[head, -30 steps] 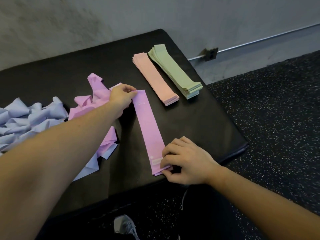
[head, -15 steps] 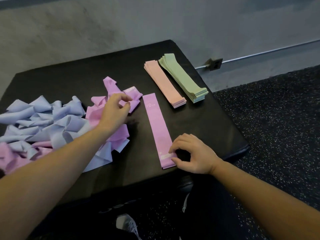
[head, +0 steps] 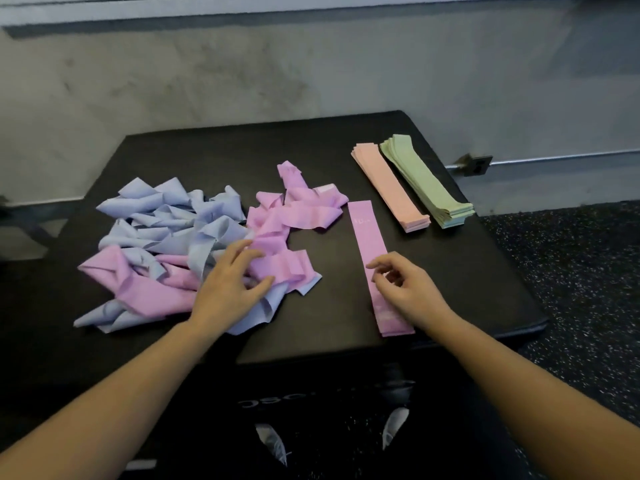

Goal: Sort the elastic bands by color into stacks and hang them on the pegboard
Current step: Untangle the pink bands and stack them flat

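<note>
2 stacks done, peach stack (head: 390,187) and green stack (head: 427,180); 1 purple band (head: 372,247) laid flat; tangled pile (head: 180,244) remains. left hand (head: 230,284) spread on the pile, right hand (head: 407,287) loosely curled, empty.

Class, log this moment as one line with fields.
phase: sorting | left hand: on the mixed pile, fingers spread | right hand: over flat purple band, holding nothing | stacked: pink stack, green stack

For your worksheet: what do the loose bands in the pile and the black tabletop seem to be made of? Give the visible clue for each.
Loose bands: probably thin, matte stretch fabric or latex; they crumple and fold softly without shine.
Black tabletop: seemingly padded vinyl or rubber, smooth with a faint sheen and rounded edges; uncertain.
</note>
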